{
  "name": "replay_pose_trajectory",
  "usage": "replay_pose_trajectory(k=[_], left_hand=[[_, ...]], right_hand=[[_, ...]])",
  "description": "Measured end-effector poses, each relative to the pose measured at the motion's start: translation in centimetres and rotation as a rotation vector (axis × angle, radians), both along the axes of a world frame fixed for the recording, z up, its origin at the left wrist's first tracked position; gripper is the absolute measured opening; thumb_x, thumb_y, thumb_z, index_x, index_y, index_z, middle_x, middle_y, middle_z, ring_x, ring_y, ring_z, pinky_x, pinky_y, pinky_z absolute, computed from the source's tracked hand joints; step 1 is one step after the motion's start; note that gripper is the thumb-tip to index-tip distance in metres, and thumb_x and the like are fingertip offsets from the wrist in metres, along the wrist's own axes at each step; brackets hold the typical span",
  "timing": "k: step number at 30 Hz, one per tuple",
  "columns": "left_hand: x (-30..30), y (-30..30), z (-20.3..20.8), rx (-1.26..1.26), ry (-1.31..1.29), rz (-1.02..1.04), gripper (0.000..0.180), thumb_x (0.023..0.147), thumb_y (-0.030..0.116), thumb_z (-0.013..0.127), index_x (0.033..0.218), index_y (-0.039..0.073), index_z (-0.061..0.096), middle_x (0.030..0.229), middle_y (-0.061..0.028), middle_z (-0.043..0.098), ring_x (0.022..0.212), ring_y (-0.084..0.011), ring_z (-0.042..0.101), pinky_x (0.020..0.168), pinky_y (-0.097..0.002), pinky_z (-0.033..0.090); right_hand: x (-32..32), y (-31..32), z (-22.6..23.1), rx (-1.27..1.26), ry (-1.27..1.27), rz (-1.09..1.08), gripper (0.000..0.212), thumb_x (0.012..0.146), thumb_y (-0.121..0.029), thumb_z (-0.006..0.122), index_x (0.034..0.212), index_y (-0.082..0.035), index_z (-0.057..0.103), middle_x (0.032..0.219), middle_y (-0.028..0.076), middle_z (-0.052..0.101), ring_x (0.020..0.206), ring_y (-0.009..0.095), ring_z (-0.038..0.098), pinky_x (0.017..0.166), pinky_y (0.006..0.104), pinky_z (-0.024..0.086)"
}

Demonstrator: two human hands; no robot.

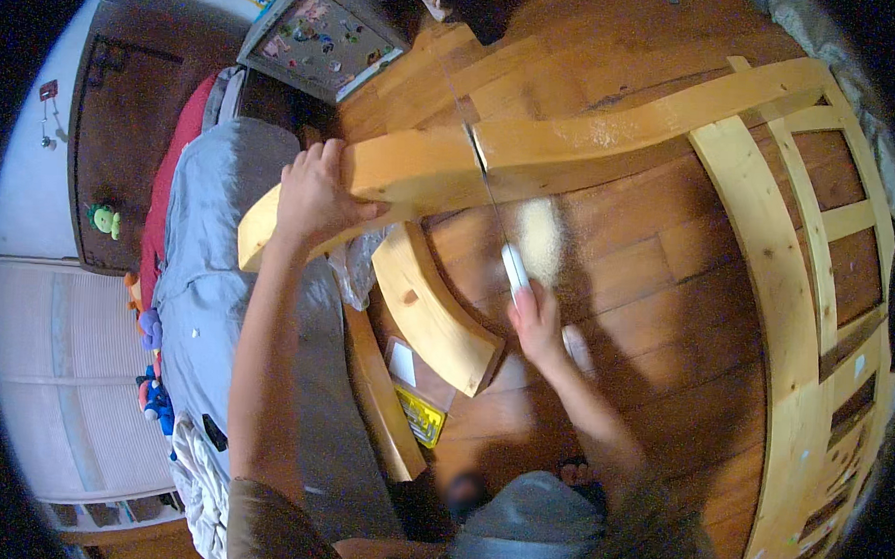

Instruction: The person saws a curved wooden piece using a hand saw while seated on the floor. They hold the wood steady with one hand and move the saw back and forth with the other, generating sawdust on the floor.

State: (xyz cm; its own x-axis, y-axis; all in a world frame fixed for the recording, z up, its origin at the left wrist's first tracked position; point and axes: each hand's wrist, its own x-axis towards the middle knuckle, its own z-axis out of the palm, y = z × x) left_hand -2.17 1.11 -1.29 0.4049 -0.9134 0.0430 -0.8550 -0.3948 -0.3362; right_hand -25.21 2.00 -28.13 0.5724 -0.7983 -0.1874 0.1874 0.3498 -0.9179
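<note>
A long, wavy wooden board (590, 139) stretches across the upper middle, its right end meeting a slatted wooden frame (759, 251). My left hand (317, 191) grips the board close to its left end, fingers over the top edge and thumb on the near side. Closed around the white handle of a handsaw (514, 265) is my right hand (537, 327), on the near side of the board. The saw's thin blade sits in a narrow cut through the board, right of my left hand. Pale sawdust (540, 241) lies heaped on the floor below the cut.
A curved wooden offcut (432, 309) and a longer board (384, 415) lie beside the bed (223, 213) with its grey cover. Close by are a yellow package (420, 417) and clear plastic (354, 266). A grey cabinet (323, 39) stands at the far left.
</note>
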Motion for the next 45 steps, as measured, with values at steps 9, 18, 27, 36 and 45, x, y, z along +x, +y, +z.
replay_pose_trajectory(k=[9,18,27,36,45], left_hand=[[-0.3,0.7,0.6,-0.002,-0.019,0.063,0.076,0.047,0.047,0.079,0.104,0.006,0.05,0.096,-0.0114,0.056,0.098,-0.0293,0.053,0.081,-0.0413,0.041],[0.2,1.3,1.0,0.001,-0.036,0.052,0.073,0.048,0.047,0.079,0.101,0.006,0.049,0.096,-0.0116,0.055,0.096,-0.0296,0.053,0.082,-0.0413,0.041],[0.4,1.1,0.6,0.01,-0.052,0.02,0.07,0.05,0.047,0.078,0.1,0.006,0.049,0.095,-0.0113,0.055,0.095,-0.0307,0.053,0.08,-0.0424,0.042],[0.3,0.6,0.4,0.03,0.013,0.011,0.075,0.051,0.046,0.078,0.107,0.006,0.048,0.102,-0.014,0.056,0.098,-0.0324,0.053,0.082,-0.0432,0.042],[-0.3,0.1,0.5,0.037,0.002,-0.008,0.072,0.052,0.043,0.078,0.107,0.005,0.049,0.099,-0.0144,0.058,0.096,-0.0341,0.054,0.081,-0.0445,0.043]], right_hand=[[-3.0,1.7,2.0,0.014,0.009,0.039,0.04,0.091,-0.032,0.044,0.058,-0.011,0.043,0.046,-0.004,0.037,0.038,0.007,0.033,0.035,0.0243,0.023],[-2.7,3.1,1.4,0.045,0.013,0.057,0.029,0.092,-0.03,0.044,0.073,-0.009,0.046,0.054,-0.005,0.042,0.044,0.006,0.037,0.039,0.0229,0.027],[-1.7,-0.7,5.5,-0.138,0.118,0.113,0.031,0.091,-0.027,0.046,0.068,-0.006,0.048,0.05,-0.004,0.038,0.043,0.008,0.036,0.04,0.0262,0.03],[-4.5,4.2,0.2,-0.278,0.182,-0.002,0.031,0.09,-0.03,0.044,0.083,-0.002,0.054,0.059,0.007,0.052,0.054,0.02,0.051,0.051,0.037,0.04],[-2.4,2.5,1.5,-0.279,0.162,0.037,0.036,0.089,-0.029,0.046,0.106,0.001,0.056,0.089,0.024,0.06,0.082,0.035,0.06,0.07,0.0442,0.045]])
